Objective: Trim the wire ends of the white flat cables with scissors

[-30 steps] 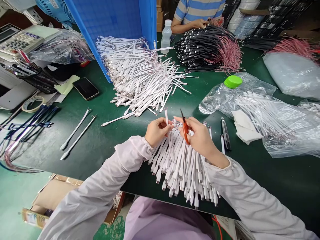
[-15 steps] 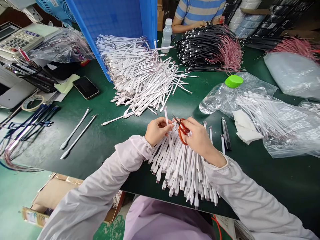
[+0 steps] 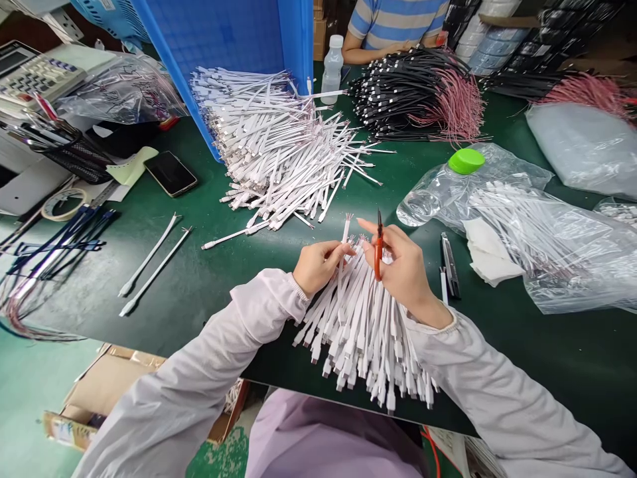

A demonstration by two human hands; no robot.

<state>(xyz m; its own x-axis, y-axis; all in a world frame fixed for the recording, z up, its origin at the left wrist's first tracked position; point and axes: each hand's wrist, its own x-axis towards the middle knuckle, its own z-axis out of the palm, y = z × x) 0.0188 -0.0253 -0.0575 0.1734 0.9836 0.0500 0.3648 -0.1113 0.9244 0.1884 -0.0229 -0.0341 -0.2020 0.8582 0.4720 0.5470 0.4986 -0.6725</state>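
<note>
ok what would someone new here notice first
Probably the heap of white cables spilling from the blue crate at the back. Next, the orange-handled cutters in the right hand, by a fan of white cables near the table's front edge. The green bottle cap, right of centre, stands out too.

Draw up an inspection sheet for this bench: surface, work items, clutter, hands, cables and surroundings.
Surface: dark green table, slightly glossy.
Work items: white cable with bare-ended wires at its top; orange-handled cutters.
Clutter: phone, utility knife, white paper, green-capped bottle.
Hands: left hand pinches the white cable; right hand holds the orange-handled cutters.
Cables: white bundle below the hands; white heap by the blue bin; black bundle with pink wires.
Surroundings: person in striped shirt across the table; cardboard box lower left.
</note>
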